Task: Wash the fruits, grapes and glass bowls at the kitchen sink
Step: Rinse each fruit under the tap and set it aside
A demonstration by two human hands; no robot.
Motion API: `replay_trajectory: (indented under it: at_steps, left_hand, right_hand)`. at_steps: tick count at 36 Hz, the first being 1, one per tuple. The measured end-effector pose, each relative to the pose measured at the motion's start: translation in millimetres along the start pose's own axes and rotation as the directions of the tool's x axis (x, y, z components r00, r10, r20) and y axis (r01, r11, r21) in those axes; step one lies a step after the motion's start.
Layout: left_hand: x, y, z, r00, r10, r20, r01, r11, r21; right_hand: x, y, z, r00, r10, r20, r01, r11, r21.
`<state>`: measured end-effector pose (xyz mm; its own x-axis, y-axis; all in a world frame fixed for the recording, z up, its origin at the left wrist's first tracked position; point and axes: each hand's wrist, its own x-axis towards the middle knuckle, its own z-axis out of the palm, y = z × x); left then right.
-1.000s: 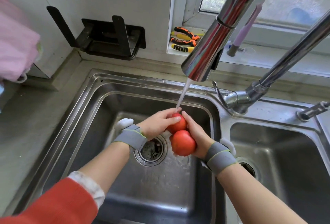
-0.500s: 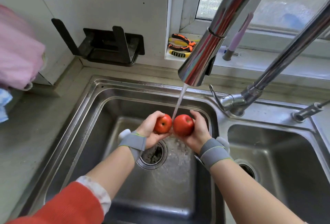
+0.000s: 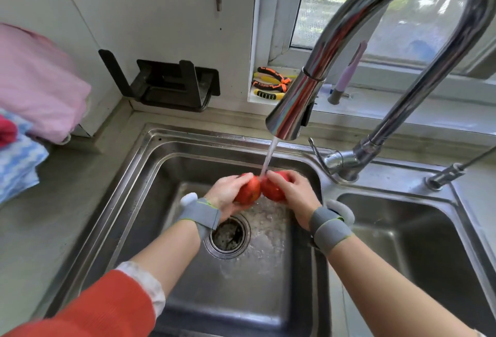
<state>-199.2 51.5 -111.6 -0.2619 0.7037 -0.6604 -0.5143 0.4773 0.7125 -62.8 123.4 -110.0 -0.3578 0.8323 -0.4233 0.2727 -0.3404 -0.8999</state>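
Red and wet, two round fruits meet under the tap, one in each hand. The left hand (image 3: 226,194) curls its fingers over the top of the left fruit (image 3: 248,192) and grips it from the outer side; the right hand (image 3: 294,197) wraps the right fruit (image 3: 272,189) the same way, thumb and fingers closed round it. Both fruits touch, or nearly touch, side by side above the left sink basin (image 3: 171,164), and the stream of water (image 3: 268,158) lands right at the seam between them.

To do this rinse well, I judge each fruit should be rolled in the palm so that the skin now hidden under the fingers comes into the stream, stem dimples included. The grip should stay firm but light: wet, smooth skin slips easily, and a dropped fruit would fall toward the drain strainer (image 3: 228,234) just below. Holding the pair low in the basin keeps splash off the counter.

A grey band sits on each wrist. The pull-down faucet (image 3: 292,111) arches over from the ledge between the basins; the right basin (image 3: 402,229) lies beside it. No grapes or glass bowls are in view, so much of the task seems to remain.
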Motion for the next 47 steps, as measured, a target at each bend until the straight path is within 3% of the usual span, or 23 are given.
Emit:
replay_trajectory:
  at_steps: [4, 7, 10, 13, 16, 20, 21, 22, 23, 25, 27, 29, 31, 34, 35, 37, 38, 40, 41, 43, 44, 46, 47]
  left_hand:
    - [-7, 1, 8, 0.995, 0.097, -0.014, -0.089, 0.954, 0.288]
    - [-20, 3, 14, 0.984, 0.176, 0.02, -0.142, 0.716, 0.684]
    - [-41, 0, 23, 0.975, 0.195, 0.104, -0.188, 0.482, 0.856]
    - [-66, 4, 35, 0.926, 0.305, 0.22, -0.299, 0.242, 0.923]
    - [-84, 22, 45, 0.858, 0.42, 0.297, -0.404, 0.191, 0.895]
    - [-105, 30, 63, 0.768, 0.527, 0.364, -0.517, 0.176, 0.837]
    - [-106, 26, 66, 0.777, 0.503, 0.378, -0.502, 0.133, 0.855]
    - [-109, 21, 70, 0.811, 0.425, 0.402, -0.454, 0.023, 0.891]
    - [-112, 13, 74, 0.851, 0.31, 0.424, -0.409, -0.117, 0.905]
    - [-118, -2, 82, 0.888, 0.173, 0.426, -0.376, -0.259, 0.89]
    - [-118, -3, 97, 0.86, 0.211, 0.464, -0.411, -0.253, 0.876]
    - [-123, 7, 113, 0.822, 0.287, 0.492, -0.464, -0.165, 0.87]
    - [-134, 17, 139, 0.775, 0.275, 0.569, -0.559, -0.121, 0.82]
    - [-152, 33, 190, 0.707, 0.31, 0.636, -0.593, -0.232, 0.771]
    - [-150, 34, 193, 0.717, 0.306, 0.626, -0.59, -0.212, 0.779]
    - [-164, 37, 238, 0.655, 0.325, 0.682, -0.63, -0.264, 0.731]
    - [-167, 38, 239, 0.675, 0.319, 0.665, -0.62, -0.245, 0.746]
    - [-185, 38, 291, 0.602, 0.335, 0.725, -0.664, -0.294, 0.687]
    - [-186, 39, 292, 0.614, 0.337, 0.714, -0.663, -0.269, 0.698]
    - [-206, 34, 349, 0.561, 0.346, 0.753, -0.689, -0.309, 0.655]
    - [-206, 35, 351, 0.59, 0.333, 0.735, -0.67, -0.307, 0.677]
    - [-228, 28, 412, 0.537, 0.357, 0.764, -0.703, -0.31, 0.64]
    - [-227, 28, 416, 0.549, 0.354, 0.757, -0.7, -0.301, 0.648]
  right_hand:
    - [-15, -1, -21, 0.997, -0.053, 0.065, 0.065, 0.976, -0.207]
    - [-28, -2, -35, 0.99, -0.107, 0.095, 0.137, 0.899, -0.417]
    - [-41, -9, -47, 0.978, -0.141, 0.156, 0.207, 0.786, -0.583]
    - [-60, -29, -59, 0.97, -0.176, 0.167, 0.241, 0.771, -0.59]
    - [-69, -57, -68, 0.956, -0.267, 0.121, 0.289, 0.785, -0.548]
    - [-84, -59, -83, 0.872, -0.479, -0.1, 0.348, 0.75, -0.562]
    - [-89, -51, -88, 0.874, -0.467, -0.13, 0.309, 0.743, -0.594]
    - [-95, -43, -93, 0.909, -0.402, -0.11, 0.238, 0.717, -0.655]
    - [-105, -33, -96, 0.97, -0.236, -0.061, 0.116, 0.666, -0.737]
    - [-124, -10, -108, 0.998, 0.056, -0.029, -0.056, 0.575, -0.816]
    - [-133, 0, -124, 0.993, -0.003, -0.119, -0.09, 0.634, -0.768]
    - [-139, -9, -138, 0.982, -0.066, -0.175, -0.081, 0.693, -0.717]
    - [-150, -21, -160, 0.977, -0.082, -0.198, -0.079, 0.721, -0.688]
    - [-167, -39, -207, 0.94, -0.193, -0.281, -0.039, 0.756, -0.653]
    - [-167, -41, -209, 0.937, -0.208, -0.282, -0.029, 0.756, -0.654]
    - [-189, -55, -249, 0.907, -0.264, -0.327, -0.03, 0.736, -0.677]
    - [-190, -58, -249, 0.908, -0.275, -0.316, -0.016, 0.732, -0.681]
    - [-216, -75, -297, 0.871, -0.337, -0.357, 0.004, 0.731, -0.682]
    - [-219, -80, -298, 0.877, -0.338, -0.34, 0.02, 0.734, -0.678]
    - [-249, -95, -353, 0.842, -0.397, -0.365, 0.032, 0.712, -0.701]
    - [-251, -96, -355, 0.842, -0.407, -0.354, 0.052, 0.714, -0.698]
    - [-282, -109, -413, 0.807, -0.45, -0.381, 0.036, 0.683, -0.73]
    - [-285, -110, -417, 0.804, -0.448, -0.391, 0.03, 0.687, -0.726]
